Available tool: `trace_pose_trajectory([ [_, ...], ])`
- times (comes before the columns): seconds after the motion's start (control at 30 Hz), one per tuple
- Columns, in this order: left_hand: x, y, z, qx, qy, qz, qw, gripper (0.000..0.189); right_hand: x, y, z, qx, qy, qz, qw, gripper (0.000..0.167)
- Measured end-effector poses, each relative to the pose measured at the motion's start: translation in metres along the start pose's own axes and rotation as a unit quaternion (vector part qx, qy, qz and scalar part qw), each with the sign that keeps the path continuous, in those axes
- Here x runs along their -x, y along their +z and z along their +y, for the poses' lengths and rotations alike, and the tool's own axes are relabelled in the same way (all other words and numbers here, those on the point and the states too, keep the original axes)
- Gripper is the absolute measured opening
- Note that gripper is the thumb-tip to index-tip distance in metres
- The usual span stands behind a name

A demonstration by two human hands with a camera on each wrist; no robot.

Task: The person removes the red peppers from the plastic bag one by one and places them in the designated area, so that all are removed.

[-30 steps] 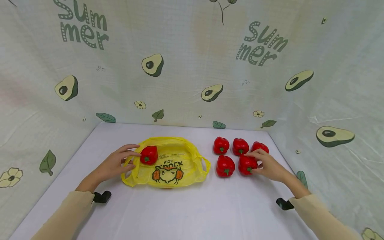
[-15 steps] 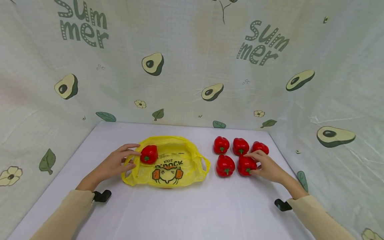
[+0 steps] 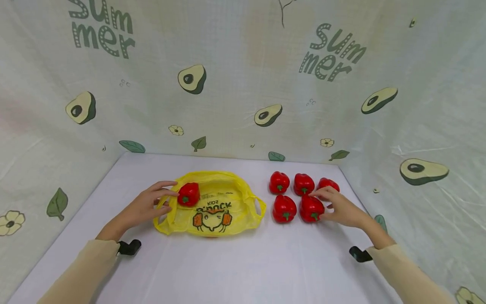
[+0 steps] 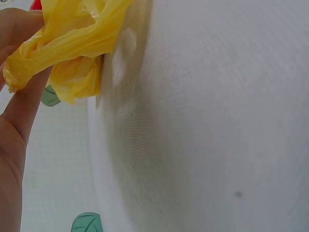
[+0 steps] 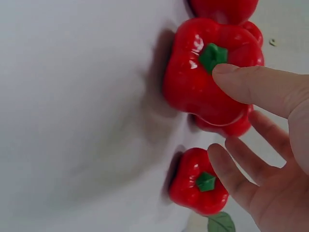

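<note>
My left hand (image 3: 146, 207) is at the left handle of a yellow plastic bag (image 3: 247, 221), holding its thin film between thumb and fingers. One red bell pepper (image 3: 188, 194) with a green stem lies in the bag's mouth, close to those fingertips. On the right, my right hand (image 3: 343, 209) is beside the front right bell pepper (image 3: 311, 207). In the right wrist view its thumb (image 5: 246, 84) lies over this pepper near the stem, and the other fingers are loosely spread. The pepper rests on the table.
Left of that pepper stands another front bell pepper (image 3: 284, 208). Behind are a back left pepper (image 3: 279, 182), a middle one (image 3: 303, 184) and a right one (image 3: 328, 183), partly covered by the hand. A printed cloth (image 3: 228, 84) hangs around the white table (image 3: 235, 270).
The front right pepper has shifted slightly left, and the right hand has since drawn a little to the right from it. The left hand and the bag stay put.
</note>
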State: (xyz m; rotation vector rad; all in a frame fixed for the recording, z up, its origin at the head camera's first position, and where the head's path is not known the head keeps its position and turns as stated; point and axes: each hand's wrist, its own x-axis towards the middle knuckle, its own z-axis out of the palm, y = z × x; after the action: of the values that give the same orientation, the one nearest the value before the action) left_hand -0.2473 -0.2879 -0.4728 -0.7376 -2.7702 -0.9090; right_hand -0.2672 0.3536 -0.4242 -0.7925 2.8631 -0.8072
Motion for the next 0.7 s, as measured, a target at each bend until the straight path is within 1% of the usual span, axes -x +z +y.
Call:
trace_pose_trajectory([
  [0.07, 0.000, 0.000, 0.000, 0.000, 0.001, 0.000, 1.0000, 0.041, 0.000, -0.006, -0.004, 0.013, -0.004, 0.001, 0.9999, 0.071],
  [0.17, -0.001, 0.000, -0.001, -0.001, 0.002, -0.001, 1.0000, 0.042, -0.004, -0.014, -0.015, 0.037, -0.017, 0.015, 0.9991, 0.066],
  [0.3, -0.001, 0.000, -0.001, 0.002, -0.003, -0.003, 1.0000, 0.042, -0.016, -0.022, -0.039, 0.057, -0.026, 0.046, 0.9970, 0.062],
  [0.4, -0.002, 0.001, -0.001, 0.006, -0.004, -0.003, 1.0000, 0.042, -0.029, -0.022, -0.063, 0.056, -0.033, 0.061, 0.9960, 0.063],
  [0.5, -0.003, 0.001, 0.000, 0.010, 0.002, -0.003, 0.9999, 0.042, -0.044, -0.020, -0.087, 0.048, -0.047, 0.067, 0.9955, 0.062],
  [0.57, -0.003, 0.002, -0.002, 0.008, 0.004, -0.003, 1.0000, 0.042, -0.055, -0.018, -0.102, 0.045, -0.062, 0.066, 0.9949, 0.061],
  [0.7, -0.003, 0.002, -0.005, 0.003, 0.002, -0.003, 1.0000, 0.043, -0.077, -0.011, -0.133, 0.035, -0.077, 0.057, 0.9948, 0.061],
])
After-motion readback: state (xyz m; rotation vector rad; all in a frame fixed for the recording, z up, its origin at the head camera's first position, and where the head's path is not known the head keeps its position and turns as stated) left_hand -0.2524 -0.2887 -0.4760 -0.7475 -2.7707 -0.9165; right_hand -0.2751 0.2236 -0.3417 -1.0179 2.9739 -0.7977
